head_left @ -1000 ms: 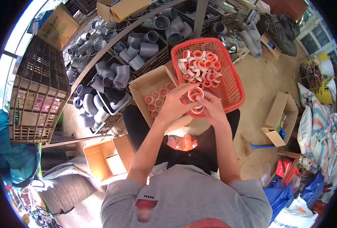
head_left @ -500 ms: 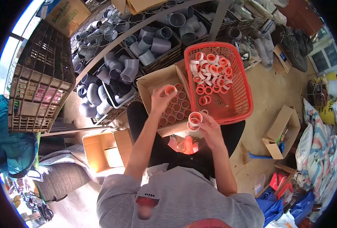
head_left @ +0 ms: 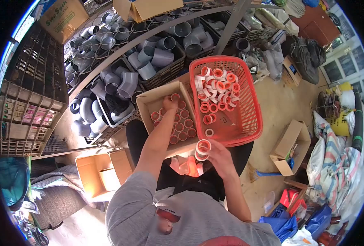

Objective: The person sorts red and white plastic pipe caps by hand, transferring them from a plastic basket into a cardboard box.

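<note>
My left hand [head_left: 170, 104] is inside the cardboard box [head_left: 185, 87], with closed fingers on a white tape roll [head_left: 175, 97] that has an orange-red core. Around it, several tape rolls [head_left: 182, 135] stand in rows in the box. Close to the box's near right corner, my right hand [head_left: 221, 160] grips two more tape rolls [head_left: 203, 149], one against the other. A heap of the same rolls [head_left: 217, 88] lies in the red plastic basket [head_left: 251, 78]. One single pale roll [head_left: 209, 132] sits at the basket's near end.
Crates of grey pipe fittings [head_left: 162, 58] stand beyond a metal bar. To the left are a dark crate [head_left: 32, 82] and an open carton [head_left: 83, 166]. At right, another open carton [head_left: 290, 143] rests on the floor beside a blue-handled brush [head_left: 268, 174].
My left hand has moved with its roll toward the far end of the box and lower into it. The right hand still holds its rolls. The whole view has shifted slightly.
</note>
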Demonstrator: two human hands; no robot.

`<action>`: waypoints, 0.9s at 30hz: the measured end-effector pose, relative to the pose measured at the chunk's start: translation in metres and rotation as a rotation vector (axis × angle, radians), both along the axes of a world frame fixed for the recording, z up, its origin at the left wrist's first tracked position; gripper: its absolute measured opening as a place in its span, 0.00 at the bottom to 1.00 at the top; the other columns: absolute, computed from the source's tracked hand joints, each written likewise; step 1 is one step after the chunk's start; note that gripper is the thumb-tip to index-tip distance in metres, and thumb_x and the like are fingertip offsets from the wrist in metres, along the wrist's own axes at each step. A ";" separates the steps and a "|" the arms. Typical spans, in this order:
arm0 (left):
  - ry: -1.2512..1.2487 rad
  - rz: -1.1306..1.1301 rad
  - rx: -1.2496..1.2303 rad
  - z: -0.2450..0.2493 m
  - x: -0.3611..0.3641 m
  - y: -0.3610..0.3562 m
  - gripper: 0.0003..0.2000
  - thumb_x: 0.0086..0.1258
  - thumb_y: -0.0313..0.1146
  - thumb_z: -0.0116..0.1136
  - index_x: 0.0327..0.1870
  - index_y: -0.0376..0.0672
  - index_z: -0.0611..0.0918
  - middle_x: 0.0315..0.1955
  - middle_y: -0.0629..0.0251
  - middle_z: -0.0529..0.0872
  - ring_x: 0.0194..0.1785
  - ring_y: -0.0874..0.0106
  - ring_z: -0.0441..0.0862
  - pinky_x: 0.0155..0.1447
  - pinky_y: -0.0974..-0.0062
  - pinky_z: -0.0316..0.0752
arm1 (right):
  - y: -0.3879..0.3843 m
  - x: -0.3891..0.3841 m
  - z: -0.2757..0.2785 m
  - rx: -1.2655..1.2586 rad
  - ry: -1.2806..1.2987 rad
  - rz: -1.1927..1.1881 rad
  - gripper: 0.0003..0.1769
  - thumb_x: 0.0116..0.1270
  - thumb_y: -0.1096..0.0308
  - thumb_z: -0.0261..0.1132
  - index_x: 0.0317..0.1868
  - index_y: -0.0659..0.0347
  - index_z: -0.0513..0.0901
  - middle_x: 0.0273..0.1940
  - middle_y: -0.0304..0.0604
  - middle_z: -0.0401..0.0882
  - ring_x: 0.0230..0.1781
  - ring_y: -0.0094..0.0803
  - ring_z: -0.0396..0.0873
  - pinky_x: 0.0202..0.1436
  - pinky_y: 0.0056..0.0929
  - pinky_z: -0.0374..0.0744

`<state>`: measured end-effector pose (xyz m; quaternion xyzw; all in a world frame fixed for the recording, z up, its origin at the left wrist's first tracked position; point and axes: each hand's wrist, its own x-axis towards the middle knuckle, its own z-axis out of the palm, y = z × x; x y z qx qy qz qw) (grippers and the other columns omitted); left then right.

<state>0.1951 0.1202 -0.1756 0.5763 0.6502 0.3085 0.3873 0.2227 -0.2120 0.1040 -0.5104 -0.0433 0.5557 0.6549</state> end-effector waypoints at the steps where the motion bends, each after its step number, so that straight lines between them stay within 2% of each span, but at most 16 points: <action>1: 0.017 -0.063 -0.032 0.021 0.000 -0.006 0.19 0.60 0.43 0.77 0.43 0.37 0.90 0.37 0.47 0.92 0.46 0.53 0.92 0.54 0.57 0.83 | -0.001 -0.001 0.000 -0.008 0.013 0.003 0.26 0.73 0.82 0.64 0.71 0.68 0.75 0.62 0.48 0.84 0.61 0.35 0.85 0.63 0.34 0.85; 2: 0.038 -0.126 -0.063 0.034 -0.001 -0.008 0.19 0.62 0.43 0.75 0.44 0.36 0.90 0.39 0.48 0.93 0.48 0.55 0.92 0.54 0.58 0.83 | -0.004 0.001 -0.007 -0.001 0.022 0.015 0.27 0.73 0.82 0.64 0.71 0.68 0.74 0.62 0.49 0.84 0.61 0.35 0.85 0.64 0.34 0.85; 5: 0.002 -0.159 -0.048 -0.005 -0.007 0.006 0.19 0.64 0.43 0.73 0.46 0.35 0.89 0.40 0.49 0.93 0.47 0.58 0.92 0.54 0.60 0.83 | 0.002 0.001 -0.007 0.025 0.029 0.018 0.26 0.74 0.81 0.65 0.71 0.67 0.75 0.62 0.48 0.84 0.61 0.34 0.85 0.63 0.33 0.85; 6: 0.007 -0.158 -0.049 -0.001 -0.013 0.006 0.19 0.64 0.43 0.73 0.46 0.35 0.89 0.40 0.49 0.93 0.47 0.58 0.92 0.54 0.60 0.83 | 0.005 0.001 -0.006 0.024 0.035 0.019 0.26 0.74 0.81 0.65 0.71 0.67 0.75 0.62 0.48 0.84 0.61 0.34 0.85 0.63 0.33 0.85; 8: -0.142 -0.125 0.134 0.007 -0.024 0.006 0.16 0.69 0.39 0.68 0.50 0.36 0.89 0.40 0.50 0.93 0.46 0.60 0.92 0.54 0.61 0.83 | 0.011 0.001 -0.005 0.060 0.011 0.010 0.25 0.74 0.80 0.65 0.71 0.67 0.75 0.60 0.47 0.85 0.60 0.34 0.85 0.64 0.33 0.84; 9: -0.136 -0.125 0.136 0.031 -0.032 -0.001 0.16 0.69 0.39 0.68 0.50 0.36 0.89 0.40 0.50 0.93 0.46 0.60 0.92 0.54 0.61 0.83 | 0.013 0.001 -0.006 0.061 0.016 0.011 0.25 0.74 0.80 0.65 0.71 0.67 0.75 0.60 0.47 0.85 0.60 0.34 0.85 0.64 0.33 0.84; 11: -0.225 -0.344 -0.070 0.112 -0.056 -0.033 0.15 0.77 0.36 0.63 0.56 0.35 0.88 0.49 0.53 0.92 0.54 0.66 0.89 0.60 0.69 0.81 | 0.018 0.003 -0.010 0.091 -0.019 0.018 0.25 0.74 0.80 0.66 0.70 0.67 0.77 0.59 0.46 0.86 0.59 0.32 0.85 0.63 0.32 0.84; 13: -0.533 -0.543 -0.278 0.155 -0.077 -0.068 0.15 0.78 0.35 0.59 0.58 0.39 0.88 0.43 0.61 0.93 0.45 0.73 0.90 0.51 0.73 0.83 | 0.024 0.004 -0.014 0.055 -0.066 0.026 0.25 0.73 0.79 0.67 0.70 0.67 0.77 0.59 0.46 0.86 0.59 0.32 0.85 0.63 0.32 0.83; 15: -0.701 -0.736 -0.370 0.229 -0.094 -0.113 0.14 0.78 0.32 0.62 0.60 0.40 0.87 0.48 0.65 0.92 0.48 0.78 0.89 0.51 0.76 0.83 | 0.030 0.003 -0.020 0.020 -0.106 0.035 0.26 0.72 0.79 0.68 0.69 0.67 0.77 0.59 0.46 0.86 0.58 0.31 0.85 0.63 0.31 0.83; 16: -0.690 -0.731 -0.373 0.240 -0.102 -0.125 0.14 0.78 0.32 0.62 0.60 0.40 0.87 0.48 0.65 0.92 0.48 0.78 0.89 0.51 0.76 0.83 | 0.031 0.003 -0.026 0.035 -0.160 0.053 0.26 0.72 0.79 0.69 0.69 0.67 0.77 0.59 0.46 0.86 0.58 0.31 0.85 0.63 0.31 0.83; 18: -0.639 -1.012 -0.318 0.251 -0.114 -0.138 0.14 0.77 0.27 0.64 0.60 0.38 0.87 0.53 0.63 0.90 0.51 0.77 0.88 0.54 0.75 0.84 | 0.034 0.004 -0.029 0.090 -0.179 0.074 0.28 0.70 0.80 0.70 0.70 0.68 0.77 0.58 0.47 0.86 0.56 0.32 0.85 0.63 0.31 0.83; 21: -0.570 -0.902 -0.404 0.244 -0.124 -0.125 0.13 0.75 0.24 0.65 0.59 0.36 0.87 0.52 0.63 0.91 0.52 0.76 0.88 0.57 0.74 0.85 | 0.037 -0.001 -0.041 0.092 -0.214 0.077 0.29 0.70 0.81 0.70 0.71 0.68 0.76 0.58 0.47 0.86 0.56 0.32 0.85 0.63 0.31 0.83; 23: -0.578 -0.888 -0.328 0.222 -0.117 -0.107 0.12 0.76 0.26 0.64 0.57 0.35 0.88 0.51 0.61 0.91 0.50 0.75 0.89 0.53 0.73 0.87 | 0.037 -0.002 -0.041 0.098 -0.200 0.054 0.29 0.69 0.82 0.69 0.70 0.67 0.76 0.58 0.48 0.85 0.56 0.32 0.85 0.63 0.31 0.83; 25: -0.459 -0.506 -0.229 0.217 -0.103 -0.084 0.09 0.75 0.25 0.66 0.52 0.34 0.88 0.46 0.61 0.91 0.47 0.72 0.90 0.47 0.70 0.89 | 0.032 -0.004 -0.041 0.092 -0.184 0.031 0.29 0.69 0.83 0.69 0.70 0.67 0.77 0.59 0.48 0.85 0.56 0.32 0.85 0.63 0.31 0.84; 27: -0.485 -0.193 -0.201 0.125 -0.087 -0.042 0.07 0.72 0.27 0.70 0.45 0.33 0.88 0.41 0.60 0.91 0.45 0.71 0.91 0.40 0.68 0.88 | 0.030 -0.001 -0.041 0.038 -0.206 -0.006 0.29 0.69 0.83 0.69 0.70 0.66 0.77 0.59 0.48 0.84 0.56 0.31 0.84 0.63 0.30 0.83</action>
